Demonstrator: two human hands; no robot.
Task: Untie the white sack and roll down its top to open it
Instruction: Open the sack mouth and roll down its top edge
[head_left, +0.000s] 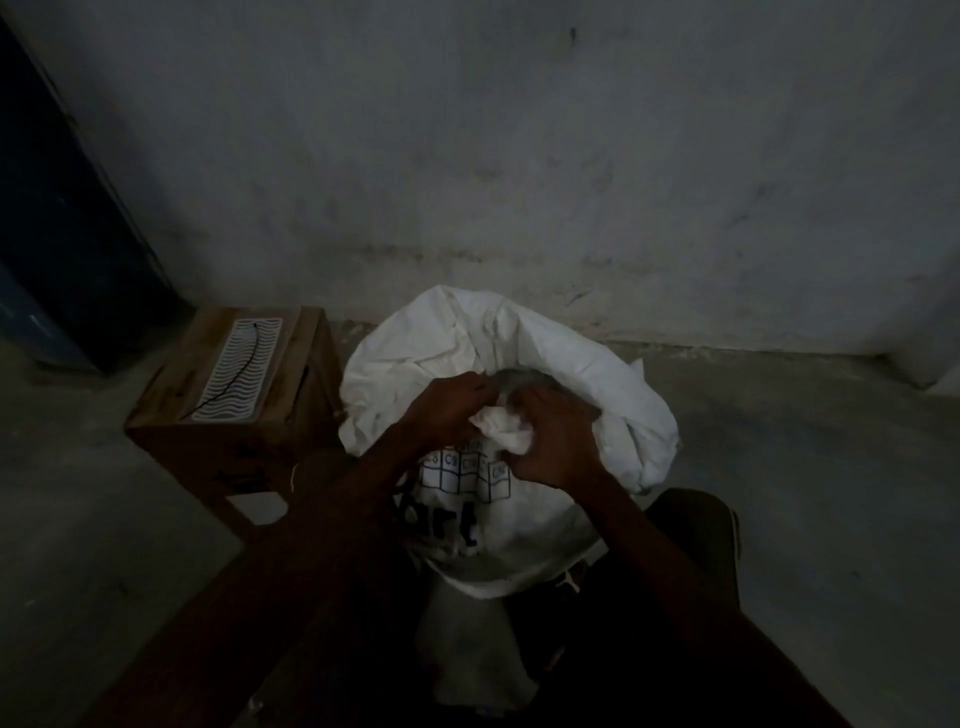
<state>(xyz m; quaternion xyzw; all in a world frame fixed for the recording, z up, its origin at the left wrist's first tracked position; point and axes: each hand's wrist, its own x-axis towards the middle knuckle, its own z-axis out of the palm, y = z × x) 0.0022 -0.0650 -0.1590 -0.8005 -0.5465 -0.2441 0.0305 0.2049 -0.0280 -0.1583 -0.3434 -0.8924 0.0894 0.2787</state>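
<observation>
Gripping white sack (545, 353) under both hands

Both hands, L (448, 407) & R (550, 441), fingers curled, pinching.

Single head-worn view, steeply down and forward, close over perhaps a dim floor corner.

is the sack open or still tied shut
Partly open. The sack's top fabric is loose and spread, with a dark gap by the hands; left hand and right hand grip bunched fabric. No tie visible.
</observation>
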